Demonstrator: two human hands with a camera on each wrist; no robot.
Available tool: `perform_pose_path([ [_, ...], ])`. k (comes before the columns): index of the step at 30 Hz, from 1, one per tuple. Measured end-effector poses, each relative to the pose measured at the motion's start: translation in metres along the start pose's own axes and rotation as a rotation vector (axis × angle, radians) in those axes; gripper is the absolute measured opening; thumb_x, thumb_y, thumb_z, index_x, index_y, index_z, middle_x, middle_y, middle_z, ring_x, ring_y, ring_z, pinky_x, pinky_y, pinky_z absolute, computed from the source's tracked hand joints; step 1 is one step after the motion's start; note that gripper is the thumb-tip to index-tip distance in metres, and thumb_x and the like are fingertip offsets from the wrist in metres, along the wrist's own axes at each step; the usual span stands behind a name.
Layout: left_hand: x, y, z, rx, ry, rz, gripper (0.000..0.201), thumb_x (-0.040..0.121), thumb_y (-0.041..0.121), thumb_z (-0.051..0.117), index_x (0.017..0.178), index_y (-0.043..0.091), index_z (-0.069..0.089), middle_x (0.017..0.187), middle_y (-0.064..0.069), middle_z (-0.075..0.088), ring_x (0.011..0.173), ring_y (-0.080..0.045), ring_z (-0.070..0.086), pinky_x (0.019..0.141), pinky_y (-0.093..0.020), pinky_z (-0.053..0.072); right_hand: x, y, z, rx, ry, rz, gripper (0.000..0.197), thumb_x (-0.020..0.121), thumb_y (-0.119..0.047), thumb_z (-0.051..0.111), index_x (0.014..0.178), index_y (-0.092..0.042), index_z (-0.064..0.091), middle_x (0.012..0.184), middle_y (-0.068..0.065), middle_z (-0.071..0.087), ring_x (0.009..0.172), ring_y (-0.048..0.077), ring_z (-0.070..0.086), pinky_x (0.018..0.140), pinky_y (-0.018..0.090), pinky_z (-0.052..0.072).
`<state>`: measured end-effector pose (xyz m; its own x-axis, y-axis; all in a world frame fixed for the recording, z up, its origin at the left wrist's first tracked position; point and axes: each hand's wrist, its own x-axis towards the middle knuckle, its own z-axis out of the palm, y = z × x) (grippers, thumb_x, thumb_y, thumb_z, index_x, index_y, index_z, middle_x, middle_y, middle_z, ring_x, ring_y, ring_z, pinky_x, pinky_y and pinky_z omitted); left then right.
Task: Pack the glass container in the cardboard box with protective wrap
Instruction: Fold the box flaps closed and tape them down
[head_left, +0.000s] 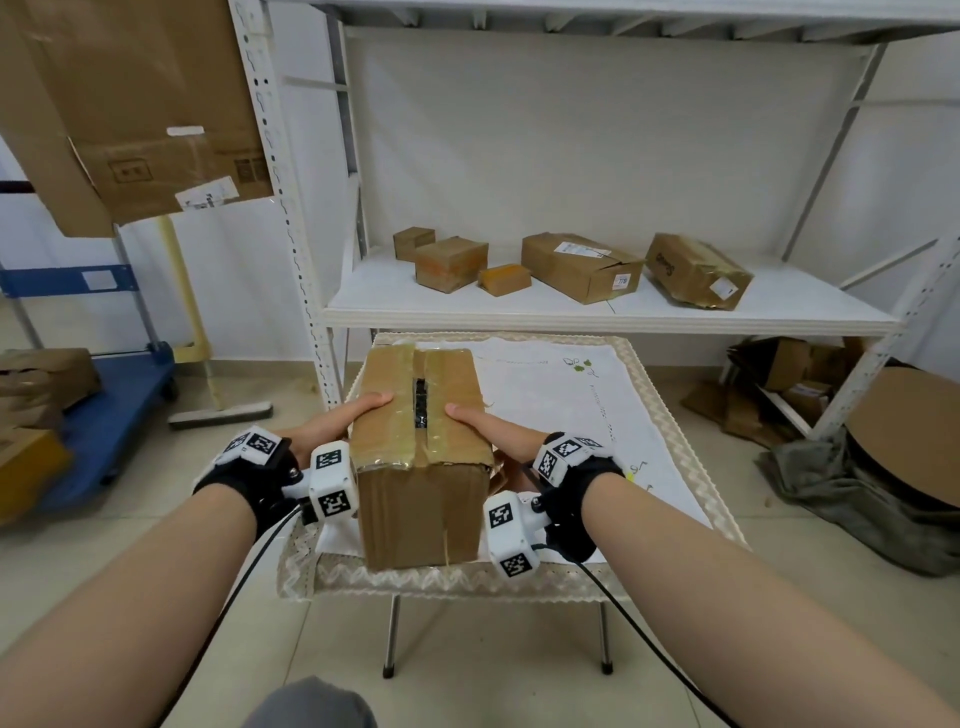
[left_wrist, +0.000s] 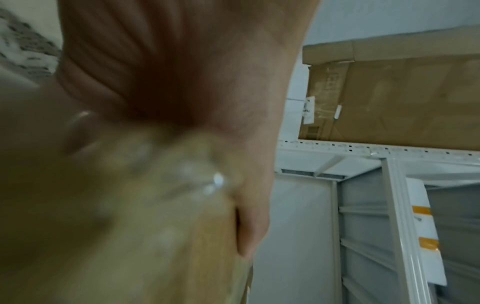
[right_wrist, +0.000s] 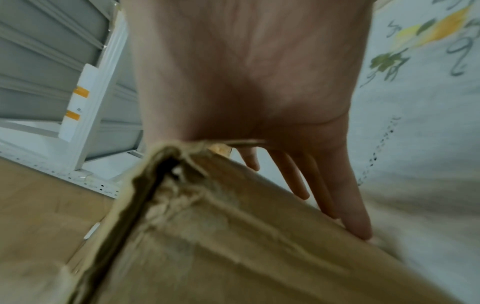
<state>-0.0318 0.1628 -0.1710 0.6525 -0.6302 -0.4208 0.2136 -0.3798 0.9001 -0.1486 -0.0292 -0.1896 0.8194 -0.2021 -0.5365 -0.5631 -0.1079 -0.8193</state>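
box (head_left: 422, 457): upright on the table (head_left: 670, 415), near its front-left corner, long side running away from the camera; likely set there to be within easy reach of both arms.
flaps (head_left: 387, 395): folded down but not sealed, old glossy tape on both, a narrow gap (head_left: 421, 402) left along the middle seam.
container: not plainly visible; only something dark shows through the gap, so probably already inside, wrap not identifiable.
left hand (head_left: 340, 415): clasps the box's left side, thumb laid flat on the left flap near the seam, fingers down the far side and out of sight; the left wrist view shows palm and thumb pressed against cardboard.
right hand (head_left: 493, 426): mirrors it on the right side, thumb on the right flap; in the right wrist view the fingers (right_wrist: 348, 207) lie straight and spread down the wall, tips near the cloth (right_wrist: 415, 144).
grip: wide, flat-handed on both sides, squeezing rather than curling; seemingly meant to keep the flaps shut and the box steady.
stage: judged late, packing done, closing or lifting next.
risk: seam open, so flaps could spring up if the thumbs lift.
shelf (head_left: 571, 312): behind the table, several other cartons on it.
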Motion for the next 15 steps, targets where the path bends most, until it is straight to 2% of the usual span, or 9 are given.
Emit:
perform_pose_path([
  [1, 0.0, 0.0, 0.0, 0.006, -0.017, -0.007, 0.095, 0.044, 0.068, 0.084, 0.115, 0.011, 0.059, 0.07, -0.004, 0.075, 0.059, -0.017, 0.072, 0.048, -0.023, 0.055, 0.001, 0.0, 0.001, -0.004, 0.005, 0.011, 0.075, 0.06, -0.084, 0.06, 0.103, -0.023, 0.065, 0.097, 0.013, 0.064, 0.088, 0.033, 0.063, 0.093, 0.05, 0.05],
  [2, 0.005, -0.001, -0.002, -0.017, -0.017, -0.007, 0.088, 0.056, 0.066, 0.08, 0.119, 0.009, 0.058, 0.075, -0.006, 0.076, 0.062, -0.018, 0.073, 0.051, -0.025, 0.057, 0.002, 0.0, 0.001, -0.011, 0.007, 0.015, 0.079, 0.056, -0.085, 0.061, 0.105, -0.023, 0.064, 0.101, 0.015, 0.064, 0.089, 0.034, 0.064, 0.093, 0.051, 0.05],
  [3, 0.003, 0.001, 0.001, -0.048, -0.024, -0.009, 0.069, 0.076, 0.059, 0.069, 0.122, 0.009, 0.057, 0.078, -0.008, 0.075, 0.064, -0.019, 0.073, 0.054, -0.026, 0.058, 0.003, -0.001, 0.001, -0.022, 0.018, 0.021, 0.083, 0.055, -0.086, 0.061, 0.107, -0.022, 0.063, 0.105, 0.016, 0.065, 0.091, 0.036, 0.066, 0.094, 0.052, 0.051],
  [4, 0.005, 0.004, 0.002, -0.052, -0.032, -0.014, 0.053, 0.091, 0.051, 0.057, 0.123, 0.008, 0.056, 0.082, -0.009, 0.075, 0.065, -0.02, 0.072, 0.056, -0.026, 0.059, 0.001, -0.002, 0.0, -0.032, 0.034, 0.026, 0.085, 0.054, -0.086, 0.06, 0.109, -0.021, 0.063, 0.109, 0.018, 0.066, 0.094, 0.038, 0.068, 0.092, 0.054, 0.052],
  [5, 0.002, 0.009, 0.004, -0.032, -0.029, -0.017, 0.047, 0.096, 0.045, 0.049, 0.125, 0.008, 0.055, 0.088, -0.009, 0.073, 0.068, -0.02, 0.072, 0.059, -0.026, 0.06, -0.004, -0.005, -0.001, -0.037, 0.049, 0.02, 0.085, 0.055, -0.086, 0.06, 0.11, -0.021, 0.064, 0.111, 0.019, 0.067, 0.096, 0.039, 0.069, 0.09, 0.055, 0.053],
  [9, -0.002, 0.037, 0.007, -0.005, -0.036, 0.064, 0.046, 0.099, 0.042, 0.047, 0.131, 0.009, 0.053, 0.098, -0.01, 0.069, 0.069, -0.018, 0.071, 0.061, -0.025, 0.06, -0.018, -0.02, -0.02, -0.02, 0.082, -0.064, 0.075, 0.061, -0.083, 0.06, 0.108, -0.025, 0.064, 0.116, 0.02, 0.066, 0.098, 0.039, 0.07, 0.086, 0.057, 0.055],
  [13, 0.004, 0.07, 0.02, 0.041, -0.057, 0.11, 0.053, 0.096, 0.049, 0.048, 0.133, 0.011, 0.052, 0.1, -0.009, 0.069, 0.079, -0.023, 0.07, 0.072, -0.035, 0.059, -0.03, -0.036, -0.052, 0.016, 0.13, -0.124, 0.074, 0.059, -0.08, 0.064, 0.111, -0.027, 0.063, 0.12, 0.02, 0.066, 0.103, 0.039, 0.069, 0.087, 0.059, 0.054],
  [15, 0.005, 0.083, 0.034, 0.075, -0.067, 0.089, 0.047, 0.096, 0.051, 0.047, 0.121, 0.012, 0.057, 0.093, -0.01, 0.069, 0.071, -0.024, 0.071, 0.059, -0.034, 0.06, -0.033, -0.036, -0.068, 0.039, 0.151, -0.116, 0.08, 0.052, -0.081, 0.069, 0.112, -0.028, 0.064, 0.123, 0.02, 0.065, 0.106, 0.039, 0.067, 0.089, 0.06, 0.052],
])
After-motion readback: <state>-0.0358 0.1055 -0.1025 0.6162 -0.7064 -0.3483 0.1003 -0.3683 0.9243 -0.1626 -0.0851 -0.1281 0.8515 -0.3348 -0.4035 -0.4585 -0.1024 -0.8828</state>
